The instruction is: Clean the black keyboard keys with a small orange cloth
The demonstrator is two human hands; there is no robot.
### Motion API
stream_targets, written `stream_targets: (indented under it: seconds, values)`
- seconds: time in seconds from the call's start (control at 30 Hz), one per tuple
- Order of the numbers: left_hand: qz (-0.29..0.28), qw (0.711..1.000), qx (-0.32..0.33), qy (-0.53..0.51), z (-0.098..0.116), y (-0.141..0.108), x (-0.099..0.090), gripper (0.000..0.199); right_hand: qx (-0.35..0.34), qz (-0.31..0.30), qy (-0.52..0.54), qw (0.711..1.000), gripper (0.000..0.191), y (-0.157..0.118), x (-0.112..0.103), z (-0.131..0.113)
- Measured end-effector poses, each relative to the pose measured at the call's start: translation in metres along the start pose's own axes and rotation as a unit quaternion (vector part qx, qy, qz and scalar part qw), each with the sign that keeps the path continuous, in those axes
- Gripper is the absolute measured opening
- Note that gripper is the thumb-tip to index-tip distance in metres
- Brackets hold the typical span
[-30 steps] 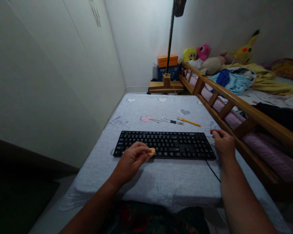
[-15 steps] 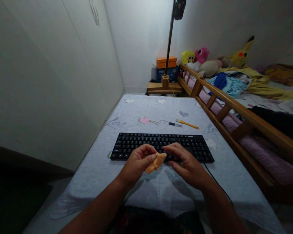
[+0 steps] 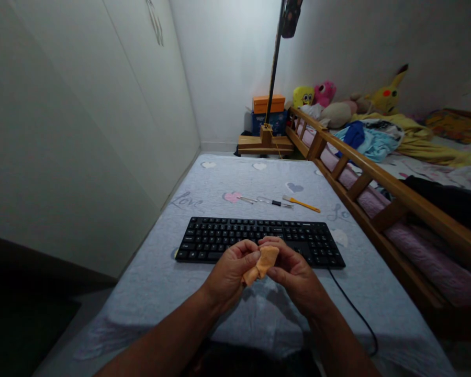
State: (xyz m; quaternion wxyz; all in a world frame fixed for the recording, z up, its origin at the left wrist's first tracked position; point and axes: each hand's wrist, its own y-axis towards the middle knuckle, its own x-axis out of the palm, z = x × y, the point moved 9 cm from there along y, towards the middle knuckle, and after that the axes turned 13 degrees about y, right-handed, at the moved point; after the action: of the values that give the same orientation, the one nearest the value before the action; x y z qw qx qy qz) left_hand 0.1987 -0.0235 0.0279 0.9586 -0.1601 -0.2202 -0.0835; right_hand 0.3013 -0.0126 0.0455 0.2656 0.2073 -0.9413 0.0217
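Note:
A small folded orange cloth (image 3: 267, 258) is held up over the front edge of a black keyboard (image 3: 215, 235). My left hand (image 3: 235, 267) pinches the cloth between thumb and fingers on its left side. On the other side, my right hand (image 3: 292, 269) has its fingertips behind the cloth's top edge and its thumb against the lower right, so it is closed on the cloth too. Both hands partly cover the keyboard's lower middle keys. The keyboard lies flat, its cable (image 3: 355, 309) running off toward the front right.
Beyond the keyboard lie thin sticks (image 3: 246, 199), a wire tool with a black grip (image 3: 276, 202) and a yellow-handled brush (image 3: 304, 203). A patterned cloth (image 3: 235, 175) covers the table. A wooden bed rail (image 3: 361, 157) borders the right, a white cabinet (image 3: 102, 115) the left.
My right hand has come in from the right and closed on the orange cloth. The cloth and my left hand have shifted slightly right. The view has tilted a little.

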Motion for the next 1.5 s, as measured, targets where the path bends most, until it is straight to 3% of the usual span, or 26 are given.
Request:
stream_targets:
  seconds: [0.2, 0.27, 0.37, 0.47, 0.6, 0.7, 0.83, 0.93, 1.1, 1.3, 1.5]
  values:
    - [-0.008, 0.982, 0.055, 0.18, 0.016, 0.0, -0.003, 0.029, 0.027, 0.067, 0.064, 0.995, 0.034, 0.001, -0.011, 0.006]
    - [0.008, 0.958, 0.104, 0.268, 0.034, -0.001, -0.01, 0.023, 0.02, 0.086, 0.067, 0.994, 0.034, 0.002, -0.015, 0.001]
    - [0.075, 0.911, 0.18, 0.362, 0.072, -0.003, -0.033, 0.016, -0.015, 0.097, 0.069, 0.993, 0.036, 0.005, -0.022, -0.012]
    - [0.173, 0.878, 0.233, 0.38, 0.112, 0.002, -0.073, 0.018, -0.027, 0.082, 0.068, 0.994, 0.037, 0.012, -0.026, -0.022]
    - [0.341, 0.797, 0.305, 0.393, 0.156, 0.01, -0.145, 0.022, 0.006, 0.087, -0.004, 0.996, 0.039, 0.029, -0.034, -0.026]
    - [0.424, 0.751, 0.292, 0.415, 0.159, 0.021, -0.196, 0.024, 0.046, 0.087, -0.146, 0.984, 0.04, 0.046, -0.038, -0.027]
    - [0.466, 0.712, 0.246, 0.464, 0.146, 0.031, -0.235, 0.024, 0.044, 0.046, -0.396, 0.916, 0.031, 0.067, -0.03, -0.037]
    - [0.455, 0.718, 0.231, 0.473, 0.136, 0.036, -0.245, 0.027, 0.041, -0.013, -0.482, 0.875, 0.015, 0.08, -0.015, -0.036]
    - [0.44, 0.745, 0.206, 0.457, 0.126, 0.046, -0.249, 0.03, 0.034, -0.07, -0.541, 0.837, 0.005, 0.099, 0.003, -0.023]
    - [0.437, 0.739, 0.209, 0.468, 0.129, 0.045, -0.241, 0.027, -0.013, -0.096, -0.582, 0.807, 0.002, 0.119, 0.014, -0.009]
    - [0.44, 0.735, 0.208, 0.473, 0.132, 0.043, -0.236, 0.026, -0.036, -0.117, -0.591, 0.798, 0.014, 0.132, 0.026, 0.001]
